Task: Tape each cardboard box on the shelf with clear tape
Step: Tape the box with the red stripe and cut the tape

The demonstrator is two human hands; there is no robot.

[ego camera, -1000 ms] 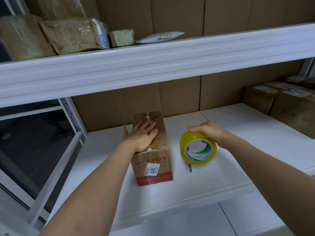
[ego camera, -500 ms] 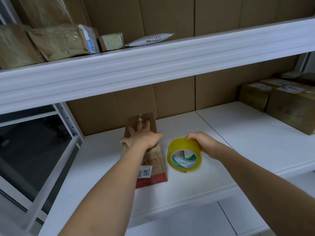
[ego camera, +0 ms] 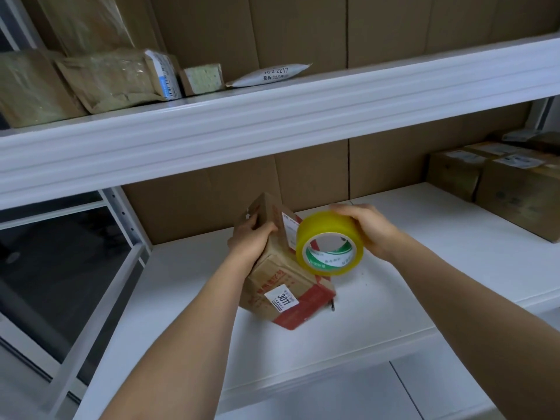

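Left hand: fingers curled over the upper end of the small cardboard box, thumb on the near face, clamped on it. Box tilted, far end raised, its lower red-banded corner low over or resting on the shelf; contact cannot be told. White label "3011" on the near face; a second label on the right face, partly behind the roll.

Right hand: fingers wrapped over the top of the tape roll, clamped on its rim. Roll yellowish, green-and-white core, held upright just beside the box's right face, clear of the shelf. Free end of the tape not visible.

Small dark slim object on the shelf just right of the box; identity unclear.

Further cardboard boxes stand at the right end of the same shelf, well apart. Wrapped parcels and a white pouch on the upper shelf.

Step in hand, by judgement: presenting the box for taping. Advice: steady the box firmly, find and lift the tape's free end first, press it onto one face, then draw the roll across the flap seam under tension and smooth it down.
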